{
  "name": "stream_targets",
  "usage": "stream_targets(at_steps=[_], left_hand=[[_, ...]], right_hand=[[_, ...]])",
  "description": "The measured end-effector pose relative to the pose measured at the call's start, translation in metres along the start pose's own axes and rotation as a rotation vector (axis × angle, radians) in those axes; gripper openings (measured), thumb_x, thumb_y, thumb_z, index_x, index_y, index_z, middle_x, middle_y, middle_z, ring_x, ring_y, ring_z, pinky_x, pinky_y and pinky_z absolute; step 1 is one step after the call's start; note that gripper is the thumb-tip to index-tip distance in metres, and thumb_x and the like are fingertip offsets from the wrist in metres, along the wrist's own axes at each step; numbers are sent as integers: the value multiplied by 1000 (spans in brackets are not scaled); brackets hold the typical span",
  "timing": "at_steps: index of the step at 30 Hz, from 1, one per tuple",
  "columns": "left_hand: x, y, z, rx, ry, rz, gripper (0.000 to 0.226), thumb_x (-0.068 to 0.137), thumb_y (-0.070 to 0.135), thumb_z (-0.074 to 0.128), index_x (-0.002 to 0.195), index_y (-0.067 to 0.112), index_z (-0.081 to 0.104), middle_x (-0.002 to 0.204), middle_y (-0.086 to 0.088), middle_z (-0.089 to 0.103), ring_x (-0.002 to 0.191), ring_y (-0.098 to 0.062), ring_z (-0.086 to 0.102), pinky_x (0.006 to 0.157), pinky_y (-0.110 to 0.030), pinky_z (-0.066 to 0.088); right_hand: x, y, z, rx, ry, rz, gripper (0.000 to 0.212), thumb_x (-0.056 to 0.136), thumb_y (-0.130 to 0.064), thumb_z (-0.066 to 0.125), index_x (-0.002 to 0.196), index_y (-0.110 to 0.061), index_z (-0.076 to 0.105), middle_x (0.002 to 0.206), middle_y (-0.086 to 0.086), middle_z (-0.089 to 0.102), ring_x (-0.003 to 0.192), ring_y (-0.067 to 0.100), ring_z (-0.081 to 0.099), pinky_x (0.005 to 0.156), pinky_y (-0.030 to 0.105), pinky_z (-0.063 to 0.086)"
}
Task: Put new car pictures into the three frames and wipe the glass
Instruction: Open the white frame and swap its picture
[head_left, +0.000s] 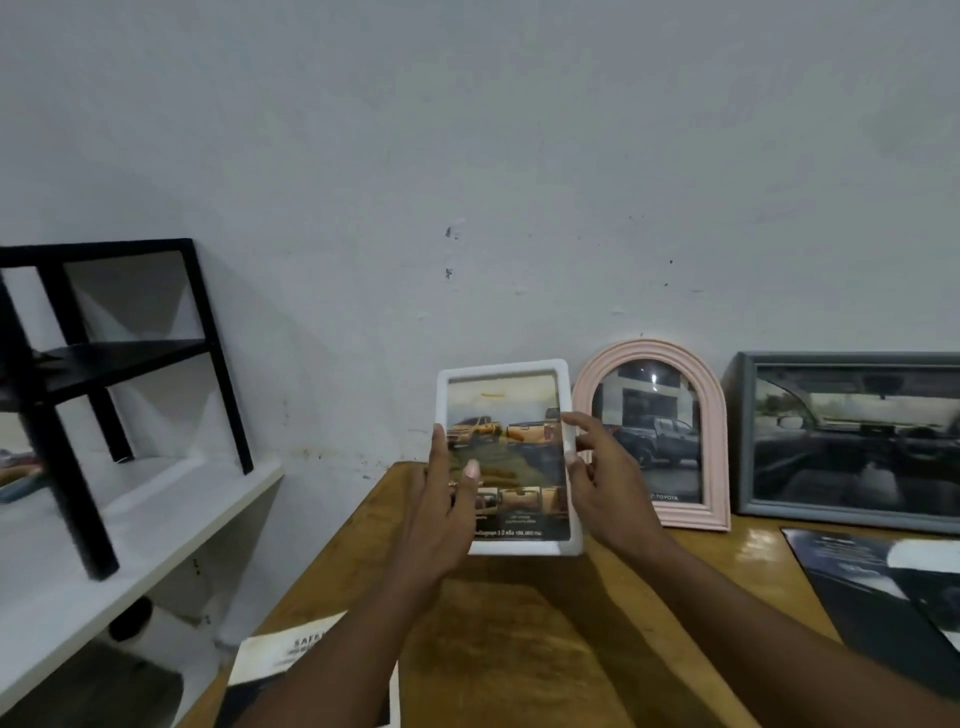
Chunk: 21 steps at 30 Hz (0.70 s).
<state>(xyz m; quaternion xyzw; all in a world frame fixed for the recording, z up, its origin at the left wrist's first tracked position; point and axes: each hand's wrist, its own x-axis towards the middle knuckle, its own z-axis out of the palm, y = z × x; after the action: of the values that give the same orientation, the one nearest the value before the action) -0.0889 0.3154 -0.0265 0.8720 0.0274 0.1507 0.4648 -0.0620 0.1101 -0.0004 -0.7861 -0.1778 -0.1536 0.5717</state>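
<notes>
A white rectangular frame (501, 366) stands upright on the wooden table (519, 639) and shows orange pickup trucks. My left hand (441, 519) grips its left edge, thumb lying across the glass. My right hand (605, 483) touches the frame's right edge with thumb and fingertips, index finger raised. Just to the right, a pink arched frame (719, 415) holding a dark pickup picture leans on the wall. A grey frame (743, 431) with a car-interior picture stands further right.
A dark car brochure (878, 597) lies on the table at the right. A printed booklet (280, 654) lies at the table's near left corner. To the left, a black metal rack (208, 332) stands on a white shelf (156, 519).
</notes>
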Motion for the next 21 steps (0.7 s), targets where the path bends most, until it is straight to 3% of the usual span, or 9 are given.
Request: stream_targets(at_steps=[2, 5, 8, 10, 13, 16, 18, 21], left_hand=[[-20, 10, 6, -67, -59, -19, 81, 75, 98, 23, 147, 70, -1, 163, 5, 29, 144, -25, 39, 110, -58, 44], [-50, 31, 20, -217, -164, -102, 64, 94, 76, 32, 153, 54, 25, 146, 13, 47, 131, -18, 53, 103, -49, 52], [-73, 46, 41, -324, -290, -169, 47, 98, 67, 40, 137, 45, 54, 124, 6, 70, 107, -17, 71, 90, -47, 61], [-88, 60, 56, -266, -369, -200, 45, 100, 65, 38, 124, 37, 63, 108, 3, 74, 97, -17, 73, 85, -40, 62], [-103, 85, 76, -137, -447, -177, 52, 103, 64, 29, 116, 27, 63, 101, -1, 72, 91, -19, 69, 76, -34, 58], [-103, 101, 90, -53, -457, -106, 64, 102, 68, 22, 136, 27, 57, 129, 0, 65, 115, -23, 61, 97, -42, 51], [-98, 111, 95, -79, -445, -59, 65, 101, 69, 22, 146, 29, 47, 145, -1, 54, 127, -27, 54, 106, -49, 47], [-88, 132, 96, -247, -412, -63, 57, 103, 63, 25, 146, 31, 43, 140, -3, 56, 113, -27, 62, 95, -52, 56]], right_hand=[[-16, -7, -28, -4, -8, 35, 46, 101, -8, 51, 142, -28, 45, 124, -7, 58, 98, 2, 59, 56, 14, 53], [-38, -17, -76, -33, -14, 99, 40, 100, -11, 54, 137, -25, 52, 118, -6, 63, 103, 13, 64, 66, 23, 57], [-55, -31, -121, -50, -7, 217, 37, 99, -10, 57, 133, -22, 57, 109, 3, 64, 92, 21, 69, 72, 38, 62], [-61, -41, -146, -82, -12, 286, 35, 97, -10, 60, 130, -20, 61, 107, 8, 65, 87, 28, 71, 70, 42, 63], [-63, -56, -174, -303, -8, 272, 31, 93, -13, 67, 124, -13, 67, 111, 11, 67, 81, 27, 70, 65, 37, 62], [-60, -75, -183, -619, -42, 211, 33, 88, -18, 72, 120, -11, 69, 114, 10, 68, 80, 17, 65, 59, 24, 51], [-60, -83, -178, -792, -61, 186, 37, 86, -22, 75, 121, -11, 69, 118, 9, 68, 84, 16, 63, 64, 23, 51], [-62, -81, -158, -781, -98, 203, 39, 87, -23, 75, 122, -10, 65, 111, 10, 67, 74, 18, 67, 54, 24, 57]])
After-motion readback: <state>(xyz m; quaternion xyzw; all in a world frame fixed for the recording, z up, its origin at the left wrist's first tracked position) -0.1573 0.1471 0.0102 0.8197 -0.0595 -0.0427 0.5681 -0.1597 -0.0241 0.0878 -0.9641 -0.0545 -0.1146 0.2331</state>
